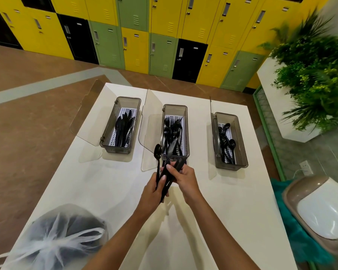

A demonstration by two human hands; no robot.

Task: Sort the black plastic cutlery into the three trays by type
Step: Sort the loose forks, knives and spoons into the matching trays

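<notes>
Three smoky clear trays with raised lids stand in a row on the white table. The left tray holds black knives, the middle tray black forks, the right tray black spoons. My left hand grips a bundle of black cutlery above the table, just in front of the middle tray. A spoon and a knife stick up from it. My right hand pinches pieces at the bundle's top.
A tied white mesh bag with dark contents lies at the near left of the table. A beige bin and teal cloth stand to the right, green plants beyond. Coloured lockers line the back wall.
</notes>
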